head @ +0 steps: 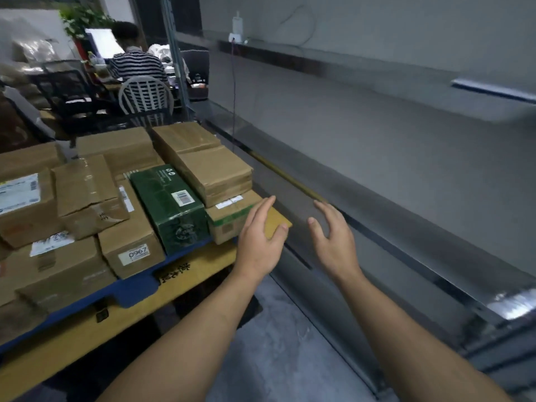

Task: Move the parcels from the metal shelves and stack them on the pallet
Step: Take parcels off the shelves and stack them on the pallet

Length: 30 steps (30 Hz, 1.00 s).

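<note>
Left grip, right grip spread; brown parcels, green parcel.

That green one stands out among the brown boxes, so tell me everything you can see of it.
The green box is a long dark-green carton, glossy as if film-wrapped, with pale print and a white barcode label on top. It lies flat at the near edge of the blue pallet, pressed between brown cartons: the 0967 box towards the picture's left, a low carton towards its right.
</note>
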{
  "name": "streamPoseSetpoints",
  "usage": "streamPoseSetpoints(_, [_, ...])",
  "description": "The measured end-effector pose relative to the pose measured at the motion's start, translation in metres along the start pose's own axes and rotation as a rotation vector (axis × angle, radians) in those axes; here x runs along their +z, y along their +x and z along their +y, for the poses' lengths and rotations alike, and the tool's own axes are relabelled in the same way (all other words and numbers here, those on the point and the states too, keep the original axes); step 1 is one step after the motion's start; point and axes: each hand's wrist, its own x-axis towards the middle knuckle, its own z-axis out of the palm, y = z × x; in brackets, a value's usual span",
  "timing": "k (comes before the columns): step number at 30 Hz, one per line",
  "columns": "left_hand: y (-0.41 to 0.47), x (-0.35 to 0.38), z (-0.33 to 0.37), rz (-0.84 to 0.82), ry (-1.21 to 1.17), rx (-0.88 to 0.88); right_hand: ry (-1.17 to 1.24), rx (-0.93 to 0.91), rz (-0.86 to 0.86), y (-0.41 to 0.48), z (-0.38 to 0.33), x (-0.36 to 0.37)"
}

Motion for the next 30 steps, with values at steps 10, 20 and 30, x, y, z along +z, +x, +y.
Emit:
streamPoseSetpoints(10, [-0.053, 0.120, 0.080, -0.303, -0.116, 0.171, -0.140, 0.164, 0.317, -0.090, 0.057, -0.143])
streamPoseSetpoints(20, [-0.185, 0.254, 0.195, -0.597, -0.260, 0.285, -0.282, 0.335, 0.595, -0.245, 0.098, -0.319])
streamPoseSetpoints(30, [-0.365, 0.368, 0.324, -0.868, -0.391, 0.432, -0.379, 0.492, 0.898, -0.440, 0.112, -0.480])
